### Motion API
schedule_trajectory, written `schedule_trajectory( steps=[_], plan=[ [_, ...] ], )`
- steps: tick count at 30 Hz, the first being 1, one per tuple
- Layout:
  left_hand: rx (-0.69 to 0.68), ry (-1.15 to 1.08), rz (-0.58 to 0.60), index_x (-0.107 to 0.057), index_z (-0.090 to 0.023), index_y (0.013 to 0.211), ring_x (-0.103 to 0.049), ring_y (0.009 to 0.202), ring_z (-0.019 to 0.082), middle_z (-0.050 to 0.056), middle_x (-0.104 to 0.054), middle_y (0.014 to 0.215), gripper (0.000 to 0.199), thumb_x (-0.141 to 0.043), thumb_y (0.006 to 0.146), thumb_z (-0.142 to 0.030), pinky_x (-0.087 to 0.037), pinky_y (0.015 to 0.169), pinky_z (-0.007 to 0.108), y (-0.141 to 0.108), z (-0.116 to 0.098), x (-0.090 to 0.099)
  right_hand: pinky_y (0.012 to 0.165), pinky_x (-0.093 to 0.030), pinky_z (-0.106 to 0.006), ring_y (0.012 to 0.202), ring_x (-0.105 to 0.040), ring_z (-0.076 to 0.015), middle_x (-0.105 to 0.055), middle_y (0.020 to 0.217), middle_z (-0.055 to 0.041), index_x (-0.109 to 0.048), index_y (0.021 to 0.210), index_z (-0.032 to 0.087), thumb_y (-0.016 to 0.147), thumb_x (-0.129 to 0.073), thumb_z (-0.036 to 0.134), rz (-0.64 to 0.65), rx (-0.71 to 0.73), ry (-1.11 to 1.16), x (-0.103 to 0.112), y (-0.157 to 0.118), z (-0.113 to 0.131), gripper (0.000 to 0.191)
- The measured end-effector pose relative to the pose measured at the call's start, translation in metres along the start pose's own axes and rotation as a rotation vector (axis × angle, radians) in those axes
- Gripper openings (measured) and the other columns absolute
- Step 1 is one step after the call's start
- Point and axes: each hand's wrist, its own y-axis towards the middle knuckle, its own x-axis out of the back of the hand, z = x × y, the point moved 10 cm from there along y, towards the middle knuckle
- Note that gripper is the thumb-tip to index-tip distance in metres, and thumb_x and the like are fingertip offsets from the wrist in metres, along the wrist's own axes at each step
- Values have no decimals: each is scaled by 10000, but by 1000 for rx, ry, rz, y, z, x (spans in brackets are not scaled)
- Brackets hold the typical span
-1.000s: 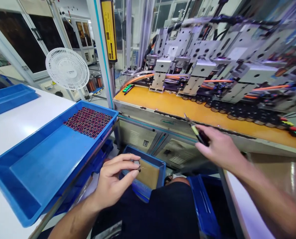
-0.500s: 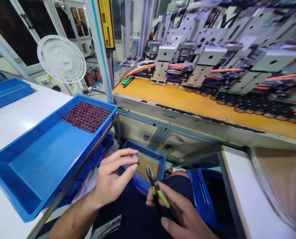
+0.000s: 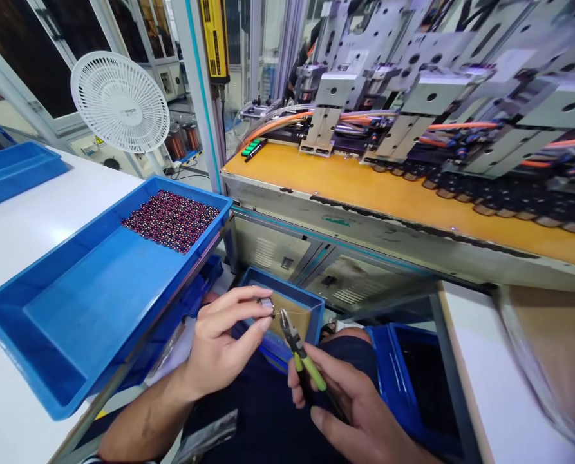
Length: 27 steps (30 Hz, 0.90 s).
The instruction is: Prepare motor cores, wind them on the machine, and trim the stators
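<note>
While the left hand (image 3: 229,341) pinches a small round metal part (image 3: 266,305) between its thumb and fingertips, the right hand (image 3: 352,396) is closed around the handles of a pair of diagonal cutters (image 3: 297,343), with its yellow-green grips partly showing between the fingers. The part sits at the right end of the left hand, above a blue tray (image 3: 317,322) with a tan bottom. Fine wire (image 3: 294,313) seems to run out from the part's right side, passing close to the cutters' nose.

The cutters' long axis slants from near right at the handles to far left at the nose, so the nose points toward the part. The part lies just left of those tips and slightly farther away; seen from the right hand, it is far and to the left. The left hand is the nearer one, being in contact with it, whereas the right hand reaches its side only through the tool. The tips look slightly parted, but whether they touch the wire cannot be told.

Farther left, a long blue tray (image 3: 108,283) holds many small dark red-and-black pieces (image 3: 171,220) packed together at its far end.
</note>
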Motion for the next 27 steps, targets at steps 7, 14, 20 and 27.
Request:
schedule_trajectory(
  steps=[7, 14, 20, 27],
  plan=[
    [-4, 1, 10, -738, -125, 937, -715, 966, 185, 137, -740, 1047, 193, -680, 796, -8, -580, 850, 277, 0, 0, -1, 656, -471, -252, 680, -531, -135, -593, 841, -45, -644, 1109, 178, 871, -592, 217, -25, -82, -138, 0, 2, -4, 246],
    [-10, -36, 38, -715, -152, 971, -702, 981, 187, 119, -705, 1082, 214, -675, 811, -16, -583, 843, 286, -2, 5, -3, 661, -481, -248, 658, -497, -126, -562, 809, -29, -643, 1115, 154, 884, -625, 334, -83, -158, -118, 6, 6, -6, 294],
    [-146, -115, 49, -600, -188, 1065, -707, 946, 196, 98, -561, 1189, 393, -681, 766, 55, -616, 803, 346, -9, -1, -1, 823, -521, -323, 838, -600, -175, -614, 987, -79, -558, 1347, 226, 896, -655, 324, -91, -157, -4, 18, -12, -17, 471],
    [-219, -157, 38, -479, -223, 1255, -688, 1047, 242, 87, -668, 1102, 658, -688, 725, 107, -603, 892, 437, -13, -4, -4, 880, -525, -309, 915, -631, -163, -631, 1068, -52, -514, 1388, 385, 921, -597, 192, -44, -29, -10, 15, -30, -1, 513]
  ],
)
